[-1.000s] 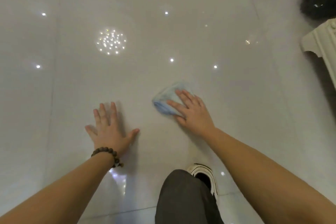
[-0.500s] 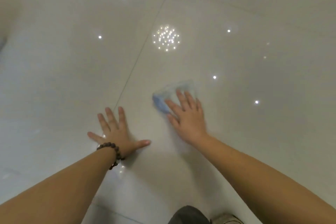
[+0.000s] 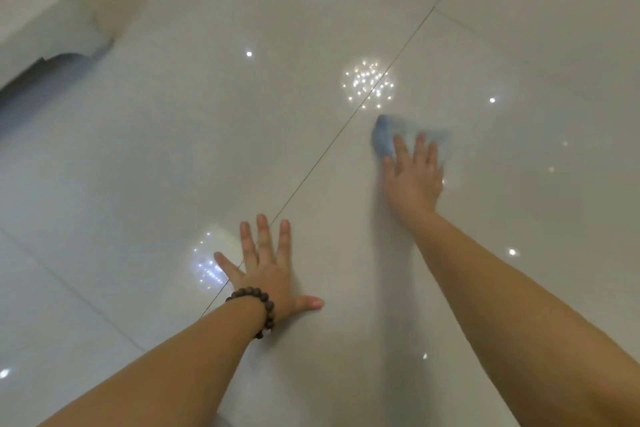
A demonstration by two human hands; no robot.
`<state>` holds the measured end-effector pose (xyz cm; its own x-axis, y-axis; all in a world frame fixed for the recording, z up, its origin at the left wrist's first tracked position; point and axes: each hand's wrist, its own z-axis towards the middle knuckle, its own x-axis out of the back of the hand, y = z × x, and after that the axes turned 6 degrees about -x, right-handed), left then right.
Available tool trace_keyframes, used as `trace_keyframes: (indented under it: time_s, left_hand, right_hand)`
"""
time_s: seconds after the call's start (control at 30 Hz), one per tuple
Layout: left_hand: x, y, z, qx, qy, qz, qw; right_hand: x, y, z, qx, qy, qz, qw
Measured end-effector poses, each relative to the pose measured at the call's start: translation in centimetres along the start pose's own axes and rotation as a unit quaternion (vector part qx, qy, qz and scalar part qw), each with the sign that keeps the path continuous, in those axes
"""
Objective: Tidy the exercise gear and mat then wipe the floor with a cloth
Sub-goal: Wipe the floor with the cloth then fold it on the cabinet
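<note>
A blue cloth (image 3: pixel 384 137) is pressed flat onto the glossy white tiled floor (image 3: pixel 173 156) under the right hand (image 3: pixel 412 177), just right of a dark grout line (image 3: pixel 311 166) and a bit blurred. Fingers are kept straight and spread over it, nothing clamped. The left hand (image 3: pixel 270 274) is laid palm-down on the floor right on that grout line, fingers fanned apart, 1 beaded bracelet (image 3: pixel 258 310) worn at the wrist. White furniture (image 3: pixel 38 10) is seen at the floor's far left corner.
</note>
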<state>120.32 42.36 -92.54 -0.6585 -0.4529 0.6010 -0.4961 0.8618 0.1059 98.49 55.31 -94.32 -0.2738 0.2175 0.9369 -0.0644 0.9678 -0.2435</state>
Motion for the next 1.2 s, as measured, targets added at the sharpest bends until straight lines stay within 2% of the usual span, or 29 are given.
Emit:
trace_keyframes:
  time_s: [0.03,0.1,0.13,0.17,0.2,0.23,0.3,0.33,0.4,0.47,0.5,0.57,0.6,0.67,0.7,0.73,0.77,0.8,0.87,0.9,0.97,1.03,1.13,1.2]
  left_hand:
    - [0.0,0.0,0.0,0.000,0.000,0.000,1.000]
    - [0.1,0.0,0.0,0.001,-0.005,0.002,1.000]
    - [0.2,0.0,0.0,0.000,-0.008,0.001,1.000]
    - [0.2,-0.1,0.1,-0.002,-0.008,-0.002,1.000]
    - [0.1,-0.1,0.1,-0.005,-0.007,-0.005,1.000]
    - [0.1,-0.2,0.1,-0.009,-0.006,-0.009,1.000]
    - [0.1,-0.2,0.1,-0.016,-0.001,-0.016,1.000]
    - [0.0,-0.3,0.0,-0.018,0.002,-0.016,1.000]
    - [-0.1,-0.4,0.0,-0.021,0.005,-0.017,1.000]
    - [-0.1,-0.4,-0.1,-0.022,0.012,-0.020,0.999]
    - [-0.1,-0.4,-0.1,-0.022,0.015,-0.020,0.999]
    - [-0.1,-0.3,0.0,-0.020,0.023,-0.019,0.999]
    - [-0.1,-0.3,0.0,-0.017,0.028,-0.016,0.999]
    - [-0.1,-0.3,-0.2,-0.018,0.025,-0.010,0.999]
    - [-0.1,-0.3,-0.3,-0.019,0.022,-0.013,0.999]
    - [-0.2,-0.4,-0.3,-0.019,0.024,-0.017,0.999]
    - [-0.4,-0.4,-0.1,-0.020,0.028,-0.019,0.999]
    - [-0.4,-0.4,0.0,-0.023,0.030,-0.019,0.999]
    - [-0.4,-0.5,0.0,-0.028,0.032,-0.027,0.999]
    - [-0.5,-0.6,0.0,-0.032,0.034,-0.030,0.998]
    - [-0.6,-0.6,0.0,-0.036,0.036,-0.029,0.998]
    - [-0.6,-0.7,0.1,-0.041,0.046,-0.035,0.998]
    - [-0.6,-1.0,-0.3,-0.065,0.079,-0.065,0.993]
    - [-1.5,-2.0,-1.8,-0.080,0.118,-0.096,0.985]
  right_hand:
    - [-1.5,-1.9,-2.1,0.125,-0.028,-0.020,0.992]
    - [-2.5,-2.7,-4.3,0.353,-0.107,-0.065,0.927]
    - [-1.9,-2.1,-3.1,0.435,-0.121,-0.073,0.889]
    - [-1.4,-1.2,-0.9,0.479,-0.102,-0.075,0.869]
    - [-0.8,-0.2,1.8,0.469,-0.078,-0.074,0.877]
    - [0.0,0.7,4.7,0.410,-0.042,-0.057,0.909]
    - [1.5,2.4,10.1,0.217,0.008,-0.042,0.975]
    - [2.1,2.7,12.0,0.131,0.008,-0.047,0.990]
    - [2.6,0.8,13.4,0.022,0.009,-0.041,0.999]
    - [1.9,-3.2,11.7,-0.025,0.010,-0.011,1.000]
    - [1.0,-5.5,9.7,-0.009,0.008,-0.005,1.000]
    - [-1.4,-9.0,4.0,0.128,-0.011,-0.014,0.992]
    - [-2.6,-9.9,0.8,0.230,-0.037,-0.031,0.972]
    - [-3.7,-9.5,-2.9,0.411,-0.113,-0.071,0.902]
    - [-3.4,-8.6,-2.6,0.459,-0.149,-0.079,0.873]
    - [-2.8,-7.7,-1.1,0.480,-0.153,-0.075,0.861]
    - [-2.1,-6.7,1.1,0.466,-0.135,-0.073,0.871]
    - [-1.2,-5.6,3.9,0.420,-0.094,-0.066,0.900]
    - [1.5,-2.7,9.7,0.252,-0.034,-0.060,0.965]
    - [2.8,-1.7,11.4,0.164,-0.029,-0.070,0.984]
    - [3.3,-1.4,11.1,0.072,-0.028,-0.086,0.993]
    - [1.4,-3.2,7.4,0.074,-0.030,-0.068,0.994]
    - [-2.5,-6.2,-0.4,0.166,-0.035,-0.069,0.983]
    - [-4.1,-7.9,-6.1,0.241,-0.072,-0.082,0.964]
